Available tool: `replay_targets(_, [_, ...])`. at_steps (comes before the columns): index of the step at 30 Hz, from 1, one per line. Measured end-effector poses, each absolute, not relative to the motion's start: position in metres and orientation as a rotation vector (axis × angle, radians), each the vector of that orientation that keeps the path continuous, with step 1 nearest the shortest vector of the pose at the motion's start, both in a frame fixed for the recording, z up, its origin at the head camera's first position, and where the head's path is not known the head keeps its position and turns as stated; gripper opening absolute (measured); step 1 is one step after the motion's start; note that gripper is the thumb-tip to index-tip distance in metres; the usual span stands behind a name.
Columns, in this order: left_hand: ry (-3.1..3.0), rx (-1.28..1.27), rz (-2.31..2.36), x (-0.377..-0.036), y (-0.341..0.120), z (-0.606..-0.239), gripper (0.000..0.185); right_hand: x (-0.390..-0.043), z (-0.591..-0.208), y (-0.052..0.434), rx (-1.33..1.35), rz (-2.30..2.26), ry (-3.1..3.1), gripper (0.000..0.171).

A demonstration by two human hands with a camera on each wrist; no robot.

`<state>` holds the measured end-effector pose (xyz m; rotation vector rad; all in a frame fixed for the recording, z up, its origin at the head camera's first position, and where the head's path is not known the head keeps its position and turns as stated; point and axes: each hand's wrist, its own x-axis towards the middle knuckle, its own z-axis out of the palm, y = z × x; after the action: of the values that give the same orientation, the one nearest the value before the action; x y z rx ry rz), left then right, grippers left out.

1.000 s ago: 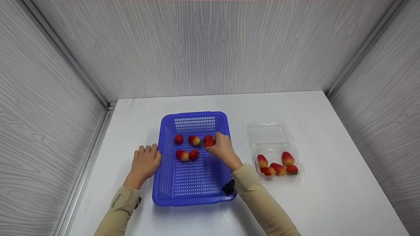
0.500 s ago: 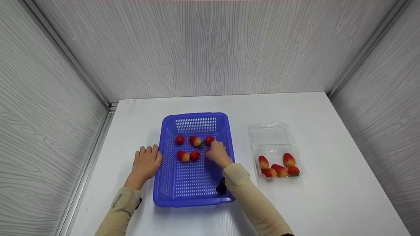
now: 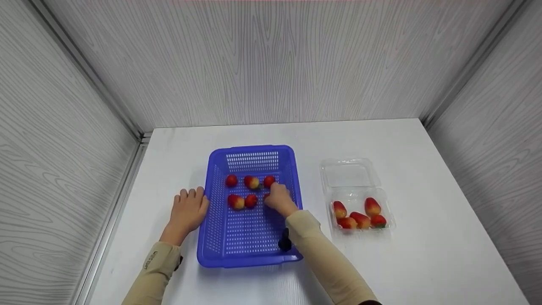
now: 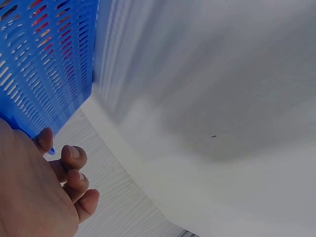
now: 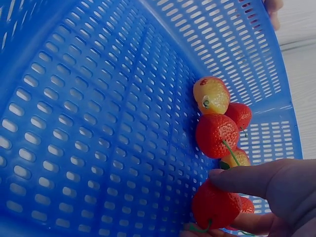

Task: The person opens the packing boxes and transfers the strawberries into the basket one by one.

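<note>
Blue perforated plastic: one basket (image 3: pixel 250 261), set left of centre on the white surface (image 3: pixel 440 220), its long axis laid from near edge to far edge. Contents: three strawberries (image 3: pixel 252 182), spaced in a row across the far half; two strawberries (image 3: pixel 236 202), set close together in a second, nearer row, starting from the left; one held strawberry (image 5: pixel 215 205), at the right end of that row, toward the basket's right edge, pinched between thumb and fingers of the right hand (image 3: pixel 280 198); contact with the basket floor cannot be told. Left hand (image 3: pixel 186 212): laid against the basket's left edge, fingers loosely extended, nothing seen to be grasped. Clear plastic box (image 3: pixel 351 195), one: placed toward the surface's right edge, lid (image 3: pixel 348 174) folded back toward the far edge, five strawberries (image 3: pixel 360 220) contained. Progress, by judgement: about half done, one row of three complete and the second wanting only the held strawberry's release; the five in the box are counted as not yet laid out. Orientation: held strawberry's green-stemmed end turned low and toward the camera in the right wrist view; long axis foreshortened, exact bearing not determinable
</note>
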<state>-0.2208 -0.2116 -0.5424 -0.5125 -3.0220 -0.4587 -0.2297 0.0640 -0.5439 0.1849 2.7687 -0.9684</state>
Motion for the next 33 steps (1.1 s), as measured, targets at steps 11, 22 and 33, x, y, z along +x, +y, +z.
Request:
replay_targets(11, [-3.000, -0.520, -0.463, -0.220, -0.211, -0.545, 0.022, -0.227, -0.547, 0.065, 0.165, -0.945, 2.818, 0.023])
replay_targets(22, [-2.987, -0.526, -0.466, -0.223, -0.211, -0.544, 0.021, -0.224, -0.539, 0.064, 0.152, -0.922, 2.790, 0.019])
replay_targets(33, [-2.996, -0.536, -0.444, -0.223, -0.213, -0.544, 0.022, -0.211, -0.511, 0.065, 0.157, -0.890, 2.861, 0.054])
